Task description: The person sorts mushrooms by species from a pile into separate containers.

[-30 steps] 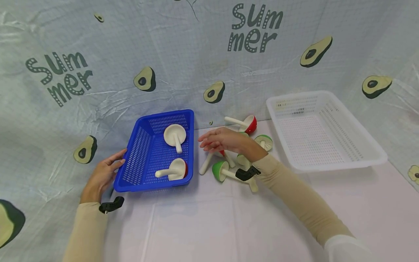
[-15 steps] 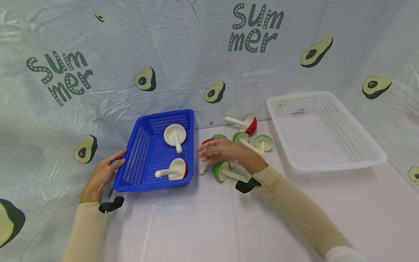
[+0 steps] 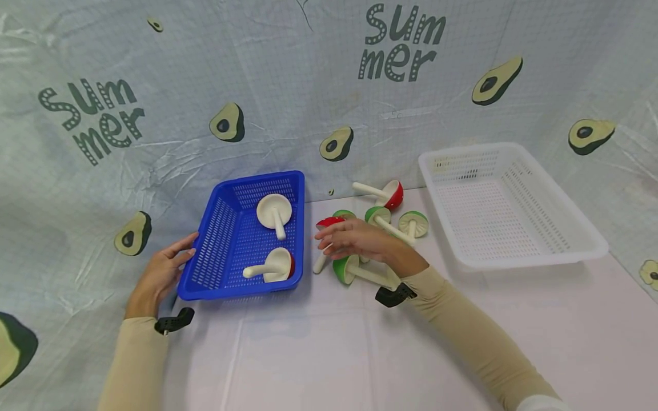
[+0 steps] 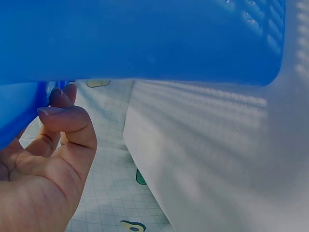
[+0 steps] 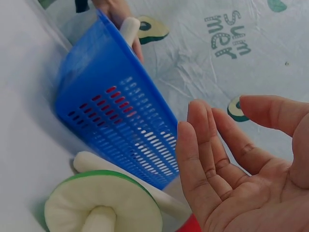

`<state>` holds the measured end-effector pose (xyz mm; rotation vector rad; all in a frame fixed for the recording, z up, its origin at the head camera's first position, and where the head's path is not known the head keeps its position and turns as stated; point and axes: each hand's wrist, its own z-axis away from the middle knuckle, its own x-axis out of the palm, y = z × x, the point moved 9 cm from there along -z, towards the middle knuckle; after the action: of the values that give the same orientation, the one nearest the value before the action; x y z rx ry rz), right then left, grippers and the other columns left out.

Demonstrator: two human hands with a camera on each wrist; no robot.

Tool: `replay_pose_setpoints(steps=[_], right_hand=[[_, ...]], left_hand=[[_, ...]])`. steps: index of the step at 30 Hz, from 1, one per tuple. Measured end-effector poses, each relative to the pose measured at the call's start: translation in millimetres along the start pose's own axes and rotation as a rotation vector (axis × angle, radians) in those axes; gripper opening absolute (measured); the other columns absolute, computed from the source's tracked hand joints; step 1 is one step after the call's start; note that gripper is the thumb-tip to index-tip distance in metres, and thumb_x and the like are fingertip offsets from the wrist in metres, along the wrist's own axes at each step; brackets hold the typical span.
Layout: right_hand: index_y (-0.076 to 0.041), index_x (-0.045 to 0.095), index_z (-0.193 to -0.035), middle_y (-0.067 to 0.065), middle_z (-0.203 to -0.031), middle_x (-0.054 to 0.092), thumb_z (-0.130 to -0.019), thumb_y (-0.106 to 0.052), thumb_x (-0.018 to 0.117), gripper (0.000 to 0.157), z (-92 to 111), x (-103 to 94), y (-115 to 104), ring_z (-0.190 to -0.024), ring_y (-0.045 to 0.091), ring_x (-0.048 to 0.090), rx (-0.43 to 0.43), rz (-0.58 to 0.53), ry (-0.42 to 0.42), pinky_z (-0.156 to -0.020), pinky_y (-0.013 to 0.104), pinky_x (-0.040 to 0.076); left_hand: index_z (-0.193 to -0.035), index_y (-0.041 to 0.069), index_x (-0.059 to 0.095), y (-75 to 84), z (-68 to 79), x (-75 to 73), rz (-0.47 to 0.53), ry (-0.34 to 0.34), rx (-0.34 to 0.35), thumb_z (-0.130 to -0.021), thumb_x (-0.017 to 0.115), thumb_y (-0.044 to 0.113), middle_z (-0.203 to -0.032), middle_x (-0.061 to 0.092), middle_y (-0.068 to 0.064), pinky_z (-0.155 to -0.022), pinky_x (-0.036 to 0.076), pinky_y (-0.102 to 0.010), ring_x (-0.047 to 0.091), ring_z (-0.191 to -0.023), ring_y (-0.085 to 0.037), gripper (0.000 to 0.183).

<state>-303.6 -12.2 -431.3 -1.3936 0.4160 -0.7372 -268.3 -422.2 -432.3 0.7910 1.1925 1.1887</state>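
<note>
My left hand (image 3: 158, 277) is at the left side of the blue basket (image 3: 204, 242), its fingers curled at the rim, as the left wrist view also shows. Inside the basket lie two toy mushrooms: one (image 3: 274, 212) with its pale underside up, the other (image 3: 277, 265) with a red cap edge. My right hand (image 3: 360, 238) hovers over a loose group of mushrooms, palm bare and fingers relaxed in the right wrist view. Under and around it are a red-capped mushroom (image 3: 329, 221), a green-capped mushroom (image 3: 345, 269) and another green one (image 3: 380, 215), partly covered by the hand.
A white basket (image 3: 524, 264) stands at the right with nothing seen in it. Between the baskets, a red mushroom (image 3: 393, 196) lies at the back and a green one (image 3: 413, 224) near the white basket. A printed sheet (image 3: 288, 68) hangs behind the pale table.
My right hand has come down and slightly toward me over the mushrooms, uncovering the green and red caps behind it. The left hand and both baskets stay in place.
</note>
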Motion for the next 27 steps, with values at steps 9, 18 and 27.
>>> replay_pose_setpoints(steps=[9, 18, 27], right_hand=[[0.008, 0.054, -0.140, 0.025, -0.131, 0.062, -0.102, -0.015, 0.060, 0.045, 10, -17.8, -1, -0.113, 0.032, 0.065, -0.004, -0.042, 0.051, -0.099, 0.041, 0.055], [0.006, 0.055, -0.139, 0.018, -0.125, 0.067, -0.104, -0.012, 0.055, 0.040, 15, -2.0, 6, -0.119, 0.041, 0.061, -0.031, -0.025, 0.007, -0.099, 0.040, 0.055], [0.000, 0.060, -0.137, 0.013, -0.128, 0.067, -0.103, -0.013, 0.054, 0.037, 13, 13.0, 18, -0.128, 0.049, 0.052, -0.002, -0.048, 0.022, -0.103, 0.044, 0.053]], left_hand=[[-0.158, 0.016, 0.036, 0.2, 0.1, 0.3, -0.043, 0.011, 0.007, -0.103, 0.061, 0.028, -0.123, 0.045, 0.010, -0.078, 0.056, -0.020, 0.058, -0.101, -0.005, 0.062], [-0.158, 0.017, 0.036, -1.7, 0.2, -1.2, 0.017, -0.004, 0.003, -0.103, 0.062, 0.028, -0.122, 0.046, 0.010, -0.076, 0.057, -0.020, 0.060, -0.099, -0.004, 0.062], [-0.158, 0.019, 0.037, -4.0, -2.6, -2.2, 0.011, 0.009, -0.007, -0.102, 0.062, 0.029, -0.123, 0.046, 0.010, -0.077, 0.056, -0.020, 0.059, -0.100, -0.005, 0.062]])
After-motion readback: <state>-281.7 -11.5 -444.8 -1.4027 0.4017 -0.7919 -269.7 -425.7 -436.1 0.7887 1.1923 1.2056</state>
